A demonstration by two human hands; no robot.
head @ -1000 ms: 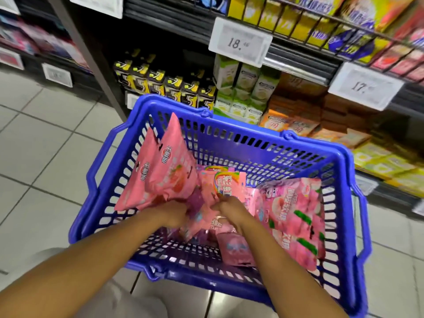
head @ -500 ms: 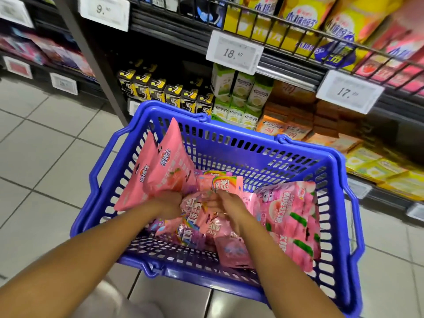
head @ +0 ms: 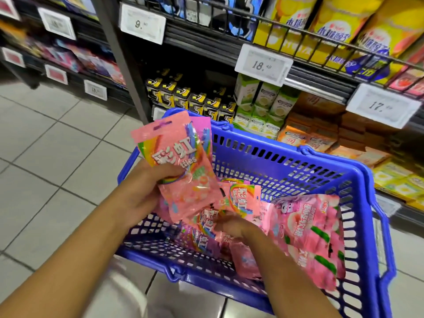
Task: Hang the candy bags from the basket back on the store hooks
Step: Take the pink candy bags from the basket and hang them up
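Note:
A blue plastic basket [head: 298,161] holds several pink candy bags. My left hand [head: 146,191] grips a small stack of pink Skittles bags [head: 176,157] and holds it up above the basket's left rim, hang-tabs pointing up. My right hand [head: 231,226] is down inside the basket, its fingers closed on another Skittles bag [head: 207,222] lying among the pile. A further Skittles bag [head: 243,198] leans behind that hand. Large pink peach candy bags [head: 312,228] lie along the basket's right side. No hooks show in this view.
Store shelves fill the back: black-and-yellow gum boxes [head: 190,102], green cartons [head: 263,102], orange boxes [head: 307,138], yellow bags [head: 339,26] behind a wire rail. White price tags [head: 263,64] hang on the shelf edges. A dark shelf upright [head: 124,60] stands at left; grey tiled floor [head: 46,157] lies beside it.
My left hand has lifted a stack of Skittles bags out of the basket, up and to the left. The tall pink bags at the basket's left are out of sight. The view tilted upward.

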